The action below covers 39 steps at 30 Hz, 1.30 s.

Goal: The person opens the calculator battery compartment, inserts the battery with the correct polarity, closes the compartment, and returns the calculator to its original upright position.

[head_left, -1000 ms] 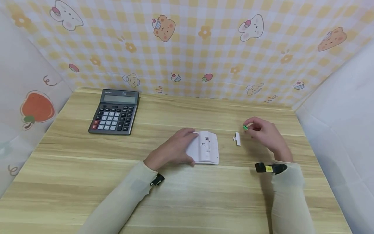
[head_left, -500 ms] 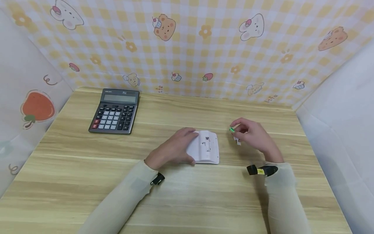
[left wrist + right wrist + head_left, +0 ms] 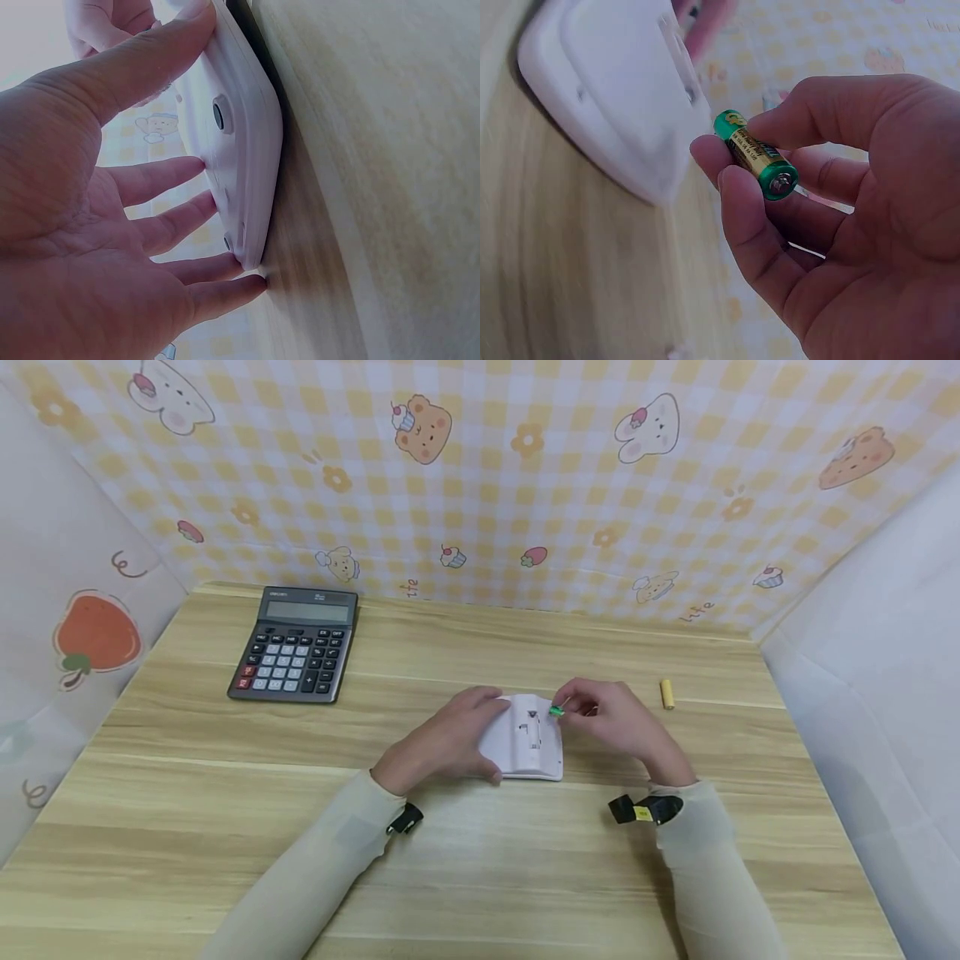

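Note:
A white device lies back side up on the table, with an open battery slot in its raised part. My left hand rests across its left end. In the left wrist view, the spread, straight fingers touch one edge while the thumb lies over the back. My right hand pinches a green and gold battery between thumb and fingers, at the device's right edge near the slot. The battery's metal tip points toward the palm in the right wrist view.
A yellow battery lies to the right of my right hand. At the back left sits a grey desk calculator, face up. A checked cloth hangs behind the wooden table.
My right hand has carried the green battery leftward to the device, uncovering the yellow battery. The small white cover is now hidden behind that hand. My left hand has stayed still.

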Tool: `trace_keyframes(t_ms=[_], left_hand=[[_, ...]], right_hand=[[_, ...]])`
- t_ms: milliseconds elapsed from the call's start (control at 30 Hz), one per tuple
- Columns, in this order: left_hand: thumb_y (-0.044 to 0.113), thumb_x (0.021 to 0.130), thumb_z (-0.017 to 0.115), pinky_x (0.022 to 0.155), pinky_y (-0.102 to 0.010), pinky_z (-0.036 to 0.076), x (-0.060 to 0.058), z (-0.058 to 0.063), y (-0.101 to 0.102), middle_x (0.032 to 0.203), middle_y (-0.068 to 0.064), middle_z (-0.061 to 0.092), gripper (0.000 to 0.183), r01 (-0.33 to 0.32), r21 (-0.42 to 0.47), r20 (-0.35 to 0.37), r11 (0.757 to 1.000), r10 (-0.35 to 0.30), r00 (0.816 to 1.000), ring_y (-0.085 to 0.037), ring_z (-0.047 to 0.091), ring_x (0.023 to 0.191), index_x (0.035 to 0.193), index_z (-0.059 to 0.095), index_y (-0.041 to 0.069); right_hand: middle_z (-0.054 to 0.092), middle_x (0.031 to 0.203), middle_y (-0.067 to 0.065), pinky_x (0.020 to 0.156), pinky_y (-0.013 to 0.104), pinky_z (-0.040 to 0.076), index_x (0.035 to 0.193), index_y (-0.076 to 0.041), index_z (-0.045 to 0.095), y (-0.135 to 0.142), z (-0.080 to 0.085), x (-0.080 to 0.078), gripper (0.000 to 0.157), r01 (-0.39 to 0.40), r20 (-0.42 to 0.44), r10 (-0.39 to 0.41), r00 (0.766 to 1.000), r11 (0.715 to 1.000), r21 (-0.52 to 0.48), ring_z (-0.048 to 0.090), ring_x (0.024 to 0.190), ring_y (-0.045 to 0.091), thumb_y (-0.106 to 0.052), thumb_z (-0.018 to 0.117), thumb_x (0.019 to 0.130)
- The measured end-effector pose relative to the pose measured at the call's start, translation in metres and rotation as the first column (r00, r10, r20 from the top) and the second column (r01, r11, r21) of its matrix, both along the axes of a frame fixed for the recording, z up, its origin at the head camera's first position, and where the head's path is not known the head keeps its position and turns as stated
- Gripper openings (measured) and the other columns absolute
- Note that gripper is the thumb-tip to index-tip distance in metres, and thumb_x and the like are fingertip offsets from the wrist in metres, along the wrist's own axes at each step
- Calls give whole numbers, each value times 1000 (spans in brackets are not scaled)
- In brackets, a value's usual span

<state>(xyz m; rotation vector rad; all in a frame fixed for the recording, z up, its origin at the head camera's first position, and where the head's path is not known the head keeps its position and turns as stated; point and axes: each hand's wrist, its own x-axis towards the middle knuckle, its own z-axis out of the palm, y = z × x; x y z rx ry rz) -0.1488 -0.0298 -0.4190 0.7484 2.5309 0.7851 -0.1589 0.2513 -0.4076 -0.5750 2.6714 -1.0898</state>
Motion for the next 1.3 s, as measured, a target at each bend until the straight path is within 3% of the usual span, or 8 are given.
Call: trace_keyframes(t_ms=[200, 500, 1300], left_hand=[[26, 77, 105, 129, -45, 31, -1, -1, 1, 176, -13, 34, 108, 2, -4, 0, 1000, -2, 1000, -33, 32, 161, 167, 47, 7], [26, 79, 104, 128, -44, 32, -2, -2, 1, 175, -13, 35, 106, 11, -13, -7, 1000, -11, 1000, -32, 32, 161, 166, 47, 6], [26, 78, 104, 128, -45, 32, 0, 0, -1, 175, -15, 36, 106, 21, 4, -22, 1000, -21, 1000, -33, 32, 161, 166, 47, 5]], right_hand=[[72, 89, -2, 71, 28, 50, 107, -8, 79, -14, -2, 3, 16, -58, -5, 58, 998, 998, -1, 62, 81, 20, 1, 71, 96], [77, 102, 1, 73, 30, 55, 106, -11, 80, -23, -4, 7, 13, -66, 8, 66, 998, 998, 10, 64, 83, 18, -4, 72, 100], [58, 73, -6, 61, 27, 42, 102, -10, 73, -36, -7, 13, 3, -82, 1, 82, 997, 996, 21, 53, 66, 13, -11, 71, 101]])
